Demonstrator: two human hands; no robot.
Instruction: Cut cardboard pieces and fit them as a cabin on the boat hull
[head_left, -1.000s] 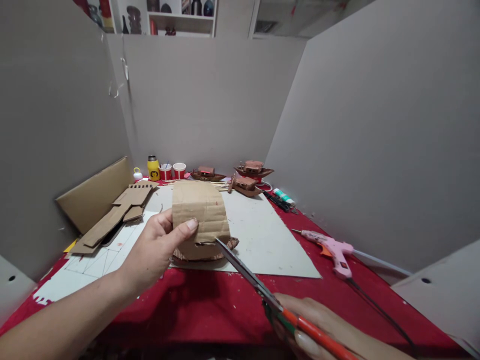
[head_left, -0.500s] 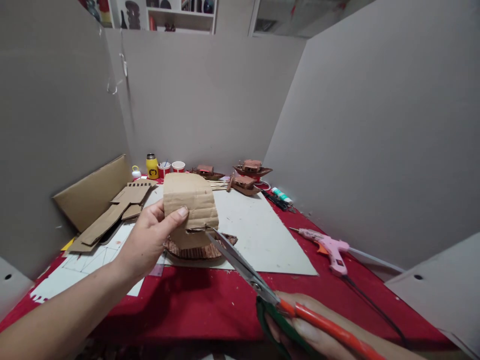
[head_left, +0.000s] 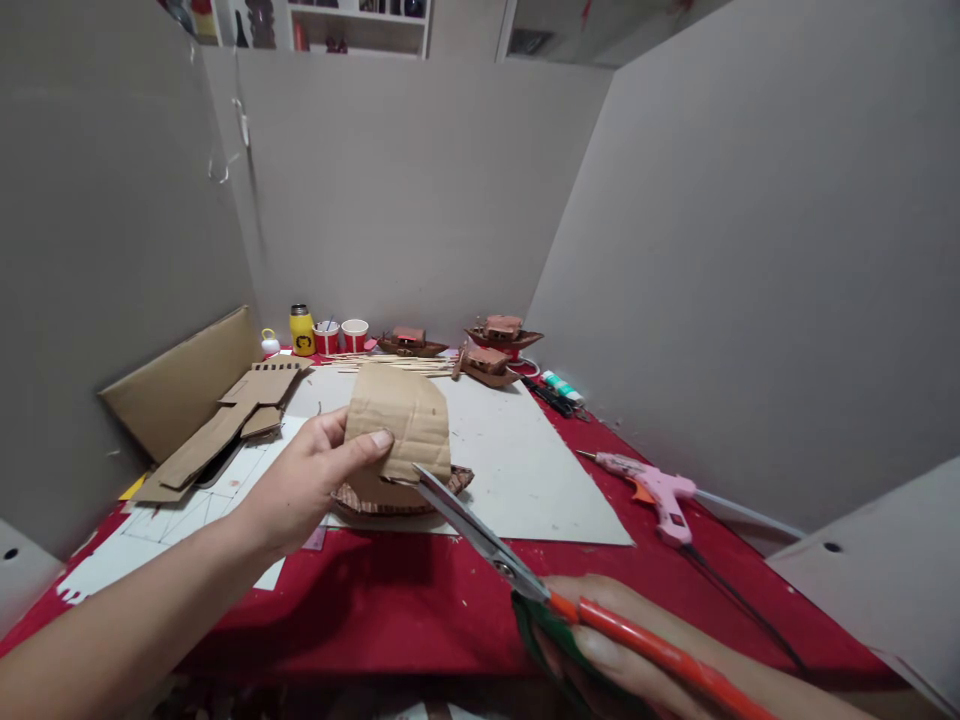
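Note:
A curved brown cardboard piece (head_left: 401, 415) is pinched by my left hand (head_left: 319, 470), thumb on its front face. My right hand (head_left: 607, 640) grips scissors (head_left: 517, 575) with red and green handles. The scissor blades point up and left, their tips at the lower edge of the cardboard. Behind and below the cardboard, a small brown ribbed boat hull (head_left: 390, 503) rests on a pale board (head_left: 510, 460); the cardboard hides part of it.
On the red cloth (head_left: 450, 620) lies a pink glue gun (head_left: 660, 490), its cable running right. Cut cardboard (head_left: 225, 425) lies left. Small boats (head_left: 491, 362), thin sticks (head_left: 390, 362), paper cups (head_left: 355, 335) and a yellow bottle (head_left: 301, 330) stand or lie at the back.
My left hand has moved slightly right and down with the cardboard. The scissor blades are closer together, and their tips have shifted slightly left against the cardboard.

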